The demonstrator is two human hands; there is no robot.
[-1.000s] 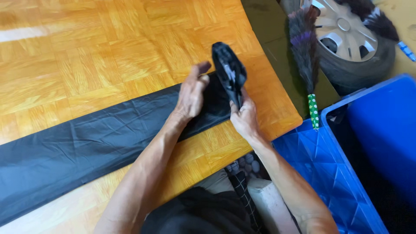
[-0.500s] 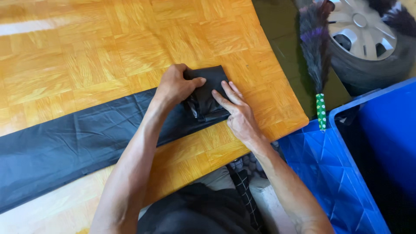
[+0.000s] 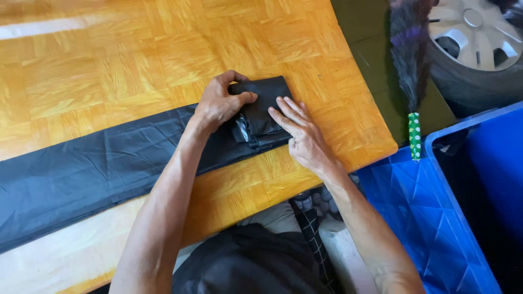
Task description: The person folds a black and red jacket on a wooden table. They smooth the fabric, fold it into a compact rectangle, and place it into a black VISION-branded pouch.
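A long black plastic bag (image 3: pixel 81 174) lies flat across the wooden worktop (image 3: pixel 136 60), its right end folded over into a thick bundle near the worktop's right edge. The left hand (image 3: pixel 218 103) is curled over the top of that bundle, fingers (image 3: pixel 242 98) bent around the fold and gripping it. The right hand (image 3: pixel 302 136) lies flat beside it, fingers (image 3: pixel 283 111) straight and spread, pressing the bundle down without gripping. To the right, off the worktop, stand a blue crate (image 3: pixel 436 218), a feather duster (image 3: pixel 409 54) and a car wheel (image 3: pixel 479 43)
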